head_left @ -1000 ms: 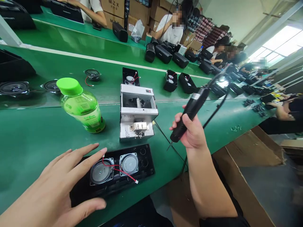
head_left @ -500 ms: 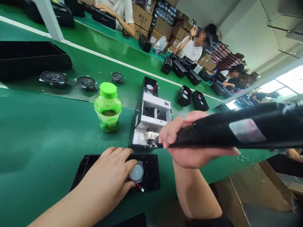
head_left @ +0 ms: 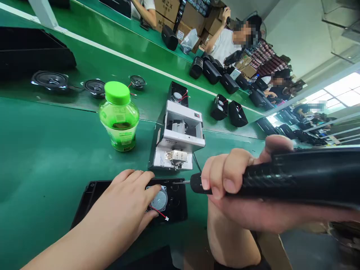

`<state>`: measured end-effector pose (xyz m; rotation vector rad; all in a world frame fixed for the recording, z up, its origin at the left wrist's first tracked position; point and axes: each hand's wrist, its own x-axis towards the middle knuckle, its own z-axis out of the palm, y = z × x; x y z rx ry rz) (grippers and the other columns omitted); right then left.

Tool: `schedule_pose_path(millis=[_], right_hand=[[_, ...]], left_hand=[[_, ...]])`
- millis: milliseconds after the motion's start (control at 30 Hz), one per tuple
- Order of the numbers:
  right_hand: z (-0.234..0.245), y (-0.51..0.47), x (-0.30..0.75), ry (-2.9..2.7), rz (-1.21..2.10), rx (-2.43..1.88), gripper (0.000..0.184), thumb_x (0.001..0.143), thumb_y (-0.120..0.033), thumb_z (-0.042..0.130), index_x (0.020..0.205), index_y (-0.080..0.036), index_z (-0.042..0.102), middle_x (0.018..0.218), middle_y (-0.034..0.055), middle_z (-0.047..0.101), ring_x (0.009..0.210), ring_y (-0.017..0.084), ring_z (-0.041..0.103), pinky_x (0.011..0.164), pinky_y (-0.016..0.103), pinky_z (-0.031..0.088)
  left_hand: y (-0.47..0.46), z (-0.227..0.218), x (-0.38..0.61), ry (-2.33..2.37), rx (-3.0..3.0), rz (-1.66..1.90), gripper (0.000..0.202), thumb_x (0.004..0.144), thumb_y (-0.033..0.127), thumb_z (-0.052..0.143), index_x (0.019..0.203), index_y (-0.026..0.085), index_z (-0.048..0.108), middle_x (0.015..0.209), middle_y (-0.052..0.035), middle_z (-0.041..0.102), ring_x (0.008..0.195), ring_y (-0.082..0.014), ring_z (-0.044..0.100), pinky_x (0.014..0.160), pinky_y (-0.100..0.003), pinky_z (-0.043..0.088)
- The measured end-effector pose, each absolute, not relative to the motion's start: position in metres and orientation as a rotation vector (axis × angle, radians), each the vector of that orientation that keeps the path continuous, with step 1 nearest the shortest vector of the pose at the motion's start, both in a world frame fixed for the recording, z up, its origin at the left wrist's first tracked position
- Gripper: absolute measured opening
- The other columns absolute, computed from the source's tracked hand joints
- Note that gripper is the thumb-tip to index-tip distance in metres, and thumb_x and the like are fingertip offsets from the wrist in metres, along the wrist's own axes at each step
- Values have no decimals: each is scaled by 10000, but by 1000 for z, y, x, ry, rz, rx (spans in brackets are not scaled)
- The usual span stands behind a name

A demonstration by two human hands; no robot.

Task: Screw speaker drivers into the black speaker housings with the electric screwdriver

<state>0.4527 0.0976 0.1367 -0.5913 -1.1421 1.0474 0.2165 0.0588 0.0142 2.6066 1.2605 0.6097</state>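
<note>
My right hand (head_left: pixel 225 176) is wrapped round a black electric screwdriver (head_left: pixel 298 178). Its thin bit points left and reaches over the black speaker housing (head_left: pixel 181 210) that lies on the green table. My left hand (head_left: pixel 132 198) rests across this housing, with thumb and fingers at the edge of a small round speaker (head_left: pixel 159 198) with a grey metal back. A red and black wire with a white plug (head_left: pixel 167 218) sticks out beside the thumb. Just behind the housing stands a white screw feeder machine (head_left: pixel 184 135) with a metal block at its front.
A green-lidded jar (head_left: pixel 119 116) stands left of the machine. Loose speakers (head_left: pixel 94 87) and a large black case (head_left: pixel 33 48) lie farther left. Two open black boxes (head_left: pixel 219 107) with wires sit at the back. Across the bench, people work among black units (head_left: pixel 212 71).
The screwdriver has come down and left from the machine's front, and its bit is now over the housing. My left hand stays at the small speaker. The view has shifted slightly.
</note>
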Motion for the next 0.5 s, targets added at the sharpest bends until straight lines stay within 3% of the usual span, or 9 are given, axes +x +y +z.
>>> schedule_pose_path(millis=[167,333,500], right_hand=[[120,77,455,-1140,1083,-636,586,1130,-902,860,1383,-395,1004,735,-8,820,544,211,740,568,373,691],[107,74,456,-1131,1141,-705,362,1158,-738,932,1363,-448,1000,746,-25,825,561,215,730,586,382,666],[100,79,458,-1103,1175,-660,547,1169,-907,793,1370,-433,977,750,-24,798,582,204,706,591,366,667]], left_hand=[[57,8,214,1210,2601,704,401,883,270,1055,1239,309,872,1322,-76,895,1189,-387,855,1085,-639,588],[52,2,214,1234,2527,760,350,974,261,890,1308,336,818,1379,-71,871,1234,-382,829,1145,-654,503],[51,2,209,1225,2521,742,212,1084,304,755,1285,354,802,1365,-59,866,1222,-387,805,1160,-651,473]])
